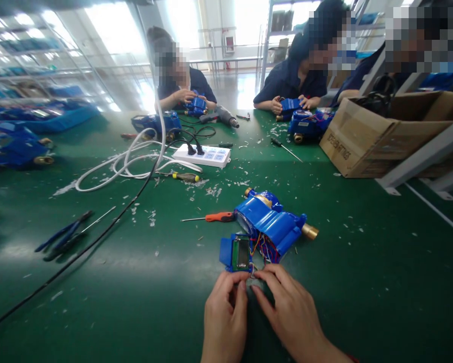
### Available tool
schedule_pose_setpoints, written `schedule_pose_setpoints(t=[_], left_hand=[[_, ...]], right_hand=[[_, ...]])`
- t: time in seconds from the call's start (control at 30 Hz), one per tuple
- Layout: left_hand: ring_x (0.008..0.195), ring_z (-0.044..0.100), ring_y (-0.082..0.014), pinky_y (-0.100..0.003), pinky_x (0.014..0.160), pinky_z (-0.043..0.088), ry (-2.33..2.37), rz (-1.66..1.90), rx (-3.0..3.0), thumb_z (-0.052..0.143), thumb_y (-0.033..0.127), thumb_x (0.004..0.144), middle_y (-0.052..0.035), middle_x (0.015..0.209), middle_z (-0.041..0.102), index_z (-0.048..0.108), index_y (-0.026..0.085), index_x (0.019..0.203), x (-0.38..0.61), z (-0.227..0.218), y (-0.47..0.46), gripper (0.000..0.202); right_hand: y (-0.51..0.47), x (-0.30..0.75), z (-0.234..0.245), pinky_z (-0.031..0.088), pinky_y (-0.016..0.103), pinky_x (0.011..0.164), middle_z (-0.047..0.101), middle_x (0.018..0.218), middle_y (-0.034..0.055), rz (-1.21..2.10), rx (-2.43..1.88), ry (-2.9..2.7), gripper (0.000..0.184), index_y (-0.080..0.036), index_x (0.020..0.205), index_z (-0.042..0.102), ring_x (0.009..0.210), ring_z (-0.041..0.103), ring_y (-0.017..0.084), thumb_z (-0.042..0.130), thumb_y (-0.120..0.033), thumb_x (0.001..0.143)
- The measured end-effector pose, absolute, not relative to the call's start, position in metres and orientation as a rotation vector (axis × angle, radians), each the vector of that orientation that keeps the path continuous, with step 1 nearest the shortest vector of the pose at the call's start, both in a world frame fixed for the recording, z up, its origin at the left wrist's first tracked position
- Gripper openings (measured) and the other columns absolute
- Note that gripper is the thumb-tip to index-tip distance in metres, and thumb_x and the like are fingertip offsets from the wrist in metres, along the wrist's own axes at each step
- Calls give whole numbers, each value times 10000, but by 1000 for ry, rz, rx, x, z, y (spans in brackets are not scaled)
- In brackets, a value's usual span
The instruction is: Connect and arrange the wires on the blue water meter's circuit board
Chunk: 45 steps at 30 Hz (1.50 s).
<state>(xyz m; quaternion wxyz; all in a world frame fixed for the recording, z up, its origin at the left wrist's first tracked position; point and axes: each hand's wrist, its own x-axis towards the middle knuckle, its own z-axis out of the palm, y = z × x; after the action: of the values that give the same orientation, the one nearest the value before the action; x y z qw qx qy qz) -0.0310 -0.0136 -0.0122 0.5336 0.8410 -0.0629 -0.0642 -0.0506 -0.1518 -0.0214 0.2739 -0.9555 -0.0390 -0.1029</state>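
Note:
A blue water meter [273, 222] with brass ends lies on the green table [135, 302] in front of me. Its opened blue cover with a green circuit board [238, 252] lies beside it, joined by coloured wires [266, 249]. My left hand [224, 315] and my right hand [290, 307] meet just below the board, fingertips pinched together at the wire ends. What the fingers grip is too small to make out.
An orange-handled screwdriver [211, 218] lies left of the meter. Blue pliers [62, 238], a black cable [98, 237], a white power strip [207, 155] and a yellow-black screwdriver [184, 177] lie further off. A cardboard box [366, 136] stands at right. Three people work across the table.

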Motion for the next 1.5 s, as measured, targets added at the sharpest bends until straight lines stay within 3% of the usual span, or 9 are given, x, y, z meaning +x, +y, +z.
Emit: schedule_pose_setpoints(t=[0.2,0.43,0.6,0.7,0.83,0.93,1.1,1.33,1.5], left_hand=[[799,564,-140,-251,709,455,-193,-132,2088,391,283,881,-24,876,580,564,207,920,-25,-7,-11,193],[773,612,-129,-222,693,478,-503,140,2283,421,206,869,-15,888,634,548,239,1012,-18,-5,-3,194],[549,614,-140,-208,482,435,-795,198,2558,413,212,870,9,701,640,517,291,1117,-10,-5,0,280],[471,604,-167,-227,399,376,-875,87,2659,410,232,870,32,634,639,451,330,1191,-11,-5,-4,338],[518,635,-212,-249,416,385,-752,-214,2637,353,254,886,9,680,677,360,335,1269,-16,-5,-14,391],[556,638,-182,-225,470,415,-595,-371,2480,335,289,896,4,703,675,416,359,1218,-15,-4,-18,339],[431,532,-98,-160,452,385,-439,-501,2235,340,342,900,52,504,557,517,363,1105,-9,-1,-16,272],[406,524,-93,-160,410,328,-528,-348,2341,345,311,898,52,486,532,550,311,1001,-8,-8,-17,230],[390,548,-130,-220,383,259,-674,-81,2546,372,285,889,45,498,572,562,292,892,-3,-12,-19,189]], right_hand=[[-149,-47,-23,413,332,571,600,851,36,-371,-2696,-109,283,-252,966,591,654,576,211,337,-372,924],[-150,-46,-19,406,287,570,570,811,5,-238,-2387,43,145,-243,828,584,624,541,167,457,-294,876],[-155,-49,-14,397,260,525,546,814,-8,-164,-2186,154,99,-240,809,588,512,463,114,510,-285,848],[-159,-50,-14,397,245,498,547,808,-3,-203,-2162,135,84,-228,802,589,499,463,104,517,-249,840],[-162,-52,-15,419,228,489,557,821,11,-294,-2177,47,70,-213,813,586,496,478,95,522,-187,824],[-164,-53,-16,441,224,493,567,842,27,-352,-2228,-35,84,-201,838,590,507,501,95,518,-161,826],[-169,-54,-16,489,246,588,596,874,47,-429,-2372,-182,123,-200,884,601,669,591,138,503,-137,847],[-176,-52,-18,505,245,607,586,932,68,-534,-2479,-283,144,-201,915,608,697,602,135,490,-135,865],[-178,-50,-17,467,251,547,591,810,55,-600,-2628,-256,120,-206,889,636,625,592,140,525,-174,856]])
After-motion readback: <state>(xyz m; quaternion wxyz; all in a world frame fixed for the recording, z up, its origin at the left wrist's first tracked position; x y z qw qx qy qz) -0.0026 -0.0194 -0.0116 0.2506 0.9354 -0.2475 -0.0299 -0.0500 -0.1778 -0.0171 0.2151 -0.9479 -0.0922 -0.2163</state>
